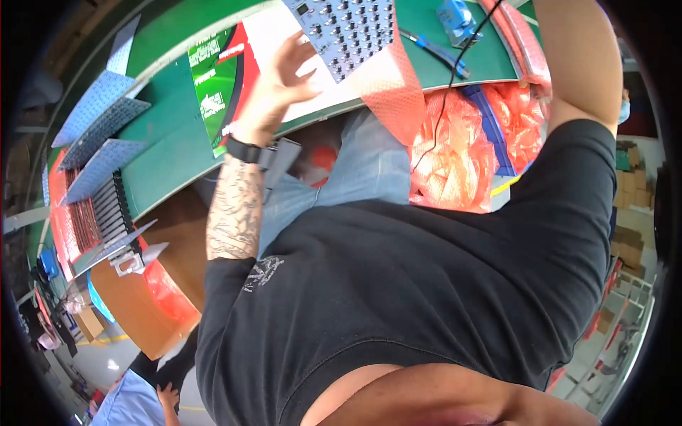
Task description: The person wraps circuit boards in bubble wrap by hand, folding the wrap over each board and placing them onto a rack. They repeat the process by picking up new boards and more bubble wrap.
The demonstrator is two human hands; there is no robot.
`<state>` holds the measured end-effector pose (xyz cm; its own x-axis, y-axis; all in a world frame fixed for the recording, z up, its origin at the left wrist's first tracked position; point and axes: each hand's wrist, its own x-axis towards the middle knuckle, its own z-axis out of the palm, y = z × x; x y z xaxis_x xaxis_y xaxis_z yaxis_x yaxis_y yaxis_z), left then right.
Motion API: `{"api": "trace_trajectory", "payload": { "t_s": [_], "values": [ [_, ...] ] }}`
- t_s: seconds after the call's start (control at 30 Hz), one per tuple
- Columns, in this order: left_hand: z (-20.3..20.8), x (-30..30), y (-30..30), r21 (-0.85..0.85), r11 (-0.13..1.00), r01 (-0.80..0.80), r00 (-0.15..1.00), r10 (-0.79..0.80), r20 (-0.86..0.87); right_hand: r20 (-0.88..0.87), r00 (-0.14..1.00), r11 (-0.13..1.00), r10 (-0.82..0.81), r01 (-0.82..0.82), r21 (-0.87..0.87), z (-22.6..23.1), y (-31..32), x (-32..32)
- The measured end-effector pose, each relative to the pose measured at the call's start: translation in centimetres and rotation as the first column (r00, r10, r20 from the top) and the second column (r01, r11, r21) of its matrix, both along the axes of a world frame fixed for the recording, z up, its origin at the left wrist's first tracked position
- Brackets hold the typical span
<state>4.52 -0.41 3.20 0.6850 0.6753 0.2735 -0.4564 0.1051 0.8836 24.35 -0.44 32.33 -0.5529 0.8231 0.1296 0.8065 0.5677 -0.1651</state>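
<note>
A blue-grey circuit board [349, 32] with rows of small dark parts lies tilted at the top middle, its upper end cut off by the picture's edge. Just left of it is my left hand [280, 89], thumb and fingers spread apart with nothing between them. Beneath the board are a white sheet [266, 32] and pink bubble wrap [398, 92] that hangs over the table's front edge. My right arm reaches up at the far right, and its hand is out of the picture.
Blue-handled pliers [440, 55] and a blue object [458, 21] lie right of the board, near a black cable [447, 92]. Several boards [99, 128] stand in a rack at left. Pink plastic bags [455, 156] sit below the green table [163, 160]. Another person [131, 401] is at lower left.
</note>
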Motion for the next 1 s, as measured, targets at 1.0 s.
{"api": "trace_trajectory", "payload": {
  "t_s": [1.0],
  "values": [
    [3.1,6.3,-2.1,-0.194,0.981,-0.021,1.0,0.021,-0.003,0.068,0.959,0.618,0.274,-0.23,0.751,0.0,2.6,3.7]
  ]
}}
